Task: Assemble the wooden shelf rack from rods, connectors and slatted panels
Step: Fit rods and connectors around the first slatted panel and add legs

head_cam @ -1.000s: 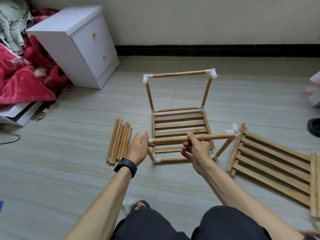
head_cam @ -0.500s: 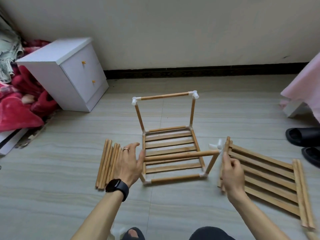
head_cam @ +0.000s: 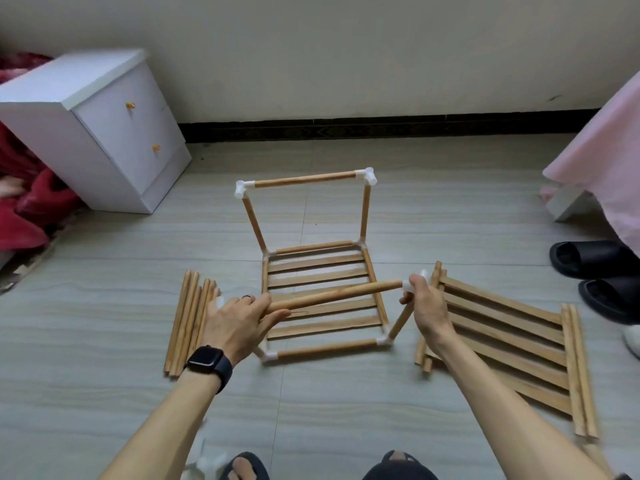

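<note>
The partly built rack (head_cam: pixel 318 271) stands on the floor: a slatted panel framed by rods with white corner connectors and an upright rear frame. A front top rod (head_cam: pixel 332 296) slants across above the panel. My left hand (head_cam: pixel 239 323) grips its left end. My right hand (head_cam: pixel 424 306) pinches the white connector (head_cam: pixel 414 284) at its right end, atop the front right upright rod (head_cam: pixel 401 322). A bundle of loose rods (head_cam: pixel 188 320) lies to the left. A spare slatted panel (head_cam: pixel 509 341) lies to the right.
A white two-drawer cabinet (head_cam: pixel 104 133) stands at the back left beside red bedding (head_cam: pixel 31 209). Black slippers (head_cam: pixel 595 261) and pink fabric (head_cam: pixel 609 161) are at the right. White connectors (head_cam: pixel 207 462) lie near my feet at the bottom edge.
My left hand has closed on the rod's left end. My right hand moved from beside the spare panel onto the connector at the rod's right end. The camera view tilted up.
</note>
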Demonstrator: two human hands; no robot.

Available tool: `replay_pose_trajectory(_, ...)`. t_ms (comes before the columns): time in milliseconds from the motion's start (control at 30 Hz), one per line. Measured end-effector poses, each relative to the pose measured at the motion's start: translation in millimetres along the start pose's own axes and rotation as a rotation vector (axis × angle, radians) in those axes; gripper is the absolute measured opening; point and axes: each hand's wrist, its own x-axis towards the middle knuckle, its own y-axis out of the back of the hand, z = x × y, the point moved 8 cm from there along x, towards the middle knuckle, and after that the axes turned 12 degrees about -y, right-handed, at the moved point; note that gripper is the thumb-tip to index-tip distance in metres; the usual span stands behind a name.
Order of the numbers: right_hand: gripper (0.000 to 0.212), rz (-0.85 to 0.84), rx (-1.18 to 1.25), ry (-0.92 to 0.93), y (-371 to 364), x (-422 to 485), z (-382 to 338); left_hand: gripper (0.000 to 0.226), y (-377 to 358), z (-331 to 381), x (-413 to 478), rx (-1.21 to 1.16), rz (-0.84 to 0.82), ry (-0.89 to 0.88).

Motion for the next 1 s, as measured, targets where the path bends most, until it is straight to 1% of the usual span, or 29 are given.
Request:
replay_pose_trajectory(67,0.051,0.006,0.004,-0.007,-2,0,-1,0.061,4,3,2,0.028,0.024,-0.021)
replay_pose_trajectory(233,0.039,0.051,0.118,0.007,-4,4,0,0.043,7,6,3,0.047,0.066,-0.053)
replay_pose_trajectory(300,0.037,0.068,0.157,0.004,-3,4,5,0.041,5,8,2,0.043,0.064,-0.058)
replay_pose_trajectory(433,0.036,0.073,0.166,0.03,-3,3,8,0.044,-3,10,-2,0.037,0.031,-0.055)
replay_pose_trajectory(533,0.038,0.067,0.137,0.047,-2,0,9,0.052,-6,11,-5,0.029,0.027,-0.049)
replay_pose_trajectory(600,0.038,0.056,0.071,0.061,-2,-2,7,0.054,-6,12,-7,0.018,0.023,-0.041)
replay_pose_trajectory(700,0.039,-0.005,-0.072,0.091,-7,-5,2,0.055,-5,17,-9,0.044,0.005,-0.026)
replay_pose_trajectory(767,0.038,-0.02,-0.105,0.109,-10,-7,0,0.057,-4,21,-10,0.042,0.008,-0.004)
replay_pose_trajectory(933,0.035,-0.047,-0.079,0.101,-19,-11,4,0.064,-5,21,-9,0.062,-0.054,0.005)
replay_pose_trajectory(1000,0.035,-0.063,-0.102,0.093,-18,-11,5,0.068,-4,18,-6,0.082,-0.149,0.016)
